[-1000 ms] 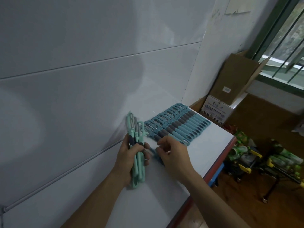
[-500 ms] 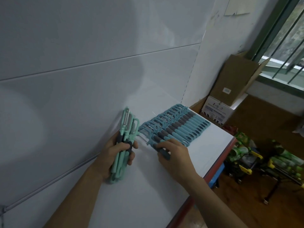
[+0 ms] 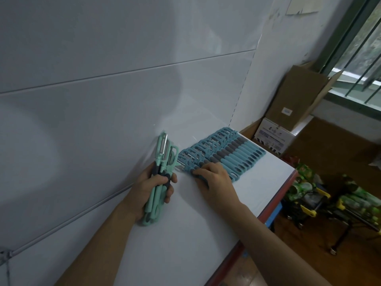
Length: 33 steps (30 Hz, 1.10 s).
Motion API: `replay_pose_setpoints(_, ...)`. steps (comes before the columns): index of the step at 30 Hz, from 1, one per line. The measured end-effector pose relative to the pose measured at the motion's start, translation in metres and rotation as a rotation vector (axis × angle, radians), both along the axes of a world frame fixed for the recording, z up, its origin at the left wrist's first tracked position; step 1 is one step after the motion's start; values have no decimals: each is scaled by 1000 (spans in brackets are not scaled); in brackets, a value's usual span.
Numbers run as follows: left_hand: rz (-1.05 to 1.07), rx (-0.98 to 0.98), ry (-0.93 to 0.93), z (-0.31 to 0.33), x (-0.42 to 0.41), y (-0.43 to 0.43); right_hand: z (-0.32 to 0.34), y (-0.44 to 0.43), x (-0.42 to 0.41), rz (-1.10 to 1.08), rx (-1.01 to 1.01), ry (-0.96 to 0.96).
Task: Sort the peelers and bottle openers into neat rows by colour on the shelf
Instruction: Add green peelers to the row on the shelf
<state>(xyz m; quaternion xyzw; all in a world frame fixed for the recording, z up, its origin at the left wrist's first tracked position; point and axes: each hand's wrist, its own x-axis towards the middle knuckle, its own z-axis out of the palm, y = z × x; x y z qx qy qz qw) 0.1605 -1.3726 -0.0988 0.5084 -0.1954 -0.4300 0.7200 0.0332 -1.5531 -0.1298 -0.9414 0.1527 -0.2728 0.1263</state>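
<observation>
Head view, one moment recorded. White shelf [image 3: 165, 234] with a red front edge [image 3: 276, 201] stands against a white back panel [image 3: 103, 100]. Row of blue peelers [image 3: 233, 153] lies on the far right part of the shelf, the pieces side by side and touching, blade heads toward the panel and handles toward the front edge, each with a grey grip section. Right hand [image 3: 214, 180] is at the near end of that row, its fingers curled over the nearest blue peeler [image 3: 188, 166], fingertips on the grey grip; the thumb is hidden. Left hand [image 3: 152, 188] grips a bundle of mint-green peelers [image 3: 165, 157] in a closed fist, just left of the row and apart from it, blades pointing up toward the panel, the handle ends touching the shelf near the wrist. The exact count in the bundle cannot be told. Beyond the shelf end stand an open cardboard box [image 3: 296, 96] and a white carton [image 3: 272, 135] below a barred window [image 3: 362, 58]. Green packages [image 3: 305, 182] lie on the floor at right.
</observation>
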Motion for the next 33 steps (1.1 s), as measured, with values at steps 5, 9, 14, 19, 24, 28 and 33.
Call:
replay_pose_setpoints(5, 12, -10, 2, -2, 1, -1, -3, 0, 1, -24, -38, -5)
replay_pose_setpoints(9, 35, 6, -21, -4, -3, -4, 2, 9, 0, -74, -9, -62)
replay_pose_setpoints(14, -6, -22, -127, 2, -18, -11, 43, 46, 1, 38, 1039, -270)
replay_pose_setpoints(19, -40, 14, -185, 4, -22, -13, 36, 53, 4, -34, 1127, -273)
replay_pose_setpoints(24, -67, 51, -256, 2, -16, -11, 29, 49, 3, -112, 1192, -357)
replay_pose_setpoints(28, 6, 99, -243, 0, -12, -10, 34, 42, -3, -180, 1077, -360)
replay_pose_setpoints(33, 29, 148, -243, -2, -4, -2, 28, 29, -5, -253, 585, -80)
